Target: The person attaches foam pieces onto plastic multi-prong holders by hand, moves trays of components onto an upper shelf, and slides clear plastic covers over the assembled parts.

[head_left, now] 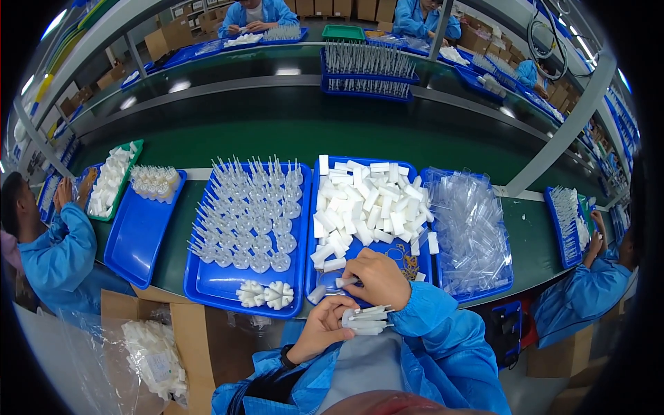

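Note:
Close to my body, my left hand (324, 325) is closed round a bundle of thin white-stemmed pieces (370, 319), their stems pointing right. Just above it, my right hand (380, 278) pinches a small white block (344, 282) over the front of the middle blue tray (311, 266). That tray holds a heap of white rectangular blocks (370, 204) and a tangle of tan bands (409, 265). In the blue tray to its left (214, 280), rows of clear bulb-shaped pieces (252, 214) stand with stems up. White lobed clusters (266, 294) lie at that tray's front.
Clear plastic sleeves (467, 228) fill a blue tray on the right. Another blue tray (142, 238) and a green tray of white pieces (114, 180) lie left. A slanted grey post (564, 128) rises at right. Below left is an open cardboard box (194, 353). Co-workers sit around.

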A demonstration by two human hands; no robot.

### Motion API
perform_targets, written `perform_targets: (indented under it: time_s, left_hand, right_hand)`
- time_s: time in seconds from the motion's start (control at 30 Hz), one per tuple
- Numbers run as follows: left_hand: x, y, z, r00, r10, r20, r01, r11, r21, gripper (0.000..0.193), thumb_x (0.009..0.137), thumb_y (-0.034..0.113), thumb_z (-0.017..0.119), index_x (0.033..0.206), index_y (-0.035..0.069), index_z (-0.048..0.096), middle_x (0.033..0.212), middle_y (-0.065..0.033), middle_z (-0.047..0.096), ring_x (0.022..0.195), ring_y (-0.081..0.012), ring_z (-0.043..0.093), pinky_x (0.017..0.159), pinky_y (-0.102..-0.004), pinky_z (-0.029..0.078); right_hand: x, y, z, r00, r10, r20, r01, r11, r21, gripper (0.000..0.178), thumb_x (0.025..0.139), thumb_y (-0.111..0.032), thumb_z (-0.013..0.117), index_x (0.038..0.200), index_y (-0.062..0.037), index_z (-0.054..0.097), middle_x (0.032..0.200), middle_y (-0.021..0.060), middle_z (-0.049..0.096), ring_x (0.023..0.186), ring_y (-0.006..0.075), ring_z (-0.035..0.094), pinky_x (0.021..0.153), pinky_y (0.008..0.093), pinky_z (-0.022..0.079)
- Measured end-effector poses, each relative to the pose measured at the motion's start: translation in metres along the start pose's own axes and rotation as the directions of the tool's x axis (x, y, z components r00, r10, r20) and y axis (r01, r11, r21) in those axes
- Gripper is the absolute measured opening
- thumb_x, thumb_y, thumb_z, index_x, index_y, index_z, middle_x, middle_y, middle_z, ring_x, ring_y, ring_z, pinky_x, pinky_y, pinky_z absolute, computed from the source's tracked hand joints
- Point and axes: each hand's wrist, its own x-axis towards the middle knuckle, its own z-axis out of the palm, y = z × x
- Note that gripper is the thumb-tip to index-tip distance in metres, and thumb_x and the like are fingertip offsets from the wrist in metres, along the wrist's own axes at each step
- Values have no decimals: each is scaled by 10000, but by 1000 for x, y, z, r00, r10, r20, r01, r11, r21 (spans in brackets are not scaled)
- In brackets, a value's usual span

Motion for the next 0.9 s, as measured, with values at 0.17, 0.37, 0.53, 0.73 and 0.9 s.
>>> perform_targets:
  time_s: [0.17, 0.37, 0.53, 0.73, 0.9]
  left_hand:
    - [-4, -13, -11, 1000, 11, 0, -11, 1000, -2, 416, 740, -45, 662, 1112, 16, 484, 1158, -121, 487, 1075, -182, 506, 906, -293, 425]
    - [-10, -17, -9, 998, 46, -37, -48, 998, -42, 378, 771, 30, 670, 1115, 15, 517, 1163, -134, 488, 1063, -189, 514, 907, -304, 426]
    - [-7, -16, -9, 995, 47, -84, -46, 999, 7, 400, 823, 209, 654, 1149, 9, 535, 1147, -127, 512, 1078, -196, 496, 920, -312, 397]
    - [1, -13, -11, 993, 68, -97, -69, 998, 1, 431, 815, 160, 651, 1190, -5, 517, 1172, -113, 511, 1088, -192, 494, 940, -303, 374]
    - [6, 0, -11, 989, 18, -144, -37, 990, -134, 482, 755, 58, 688, 1192, -40, 510, 1164, -112, 512, 1078, -194, 518, 924, -293, 410]
  right_hand:
    - [-12, -4, -3, 992, 112, -56, -110, 993, 34, 188, 647, -102, 695, 813, -80, 611, 792, 55, 596, 703, 249, 547, 608, 366, 453]
    - [-20, -10, -19, 978, -2, -209, 32, 989, 142, 155, 670, -62, 654, 809, -59, 585, 821, 65, 577, 802, 255, 531, 711, 346, 439]
    - [-31, -2, -39, 978, 11, -209, 21, 989, 148, 188, 675, -14, 650, 854, -57, 612, 855, 86, 575, 841, 282, 532, 742, 361, 435]
    - [-43, -7, -64, 967, 34, -253, -21, 998, 51, 252, 607, 14, 693, 849, -46, 654, 878, 68, 651, 824, 265, 577, 732, 343, 457]
    - [-61, -20, -73, 955, 92, -282, -88, 996, 25, 292, 542, -10, 734, 824, -69, 683, 875, 55, 663, 811, 218, 567, 700, 317, 435]
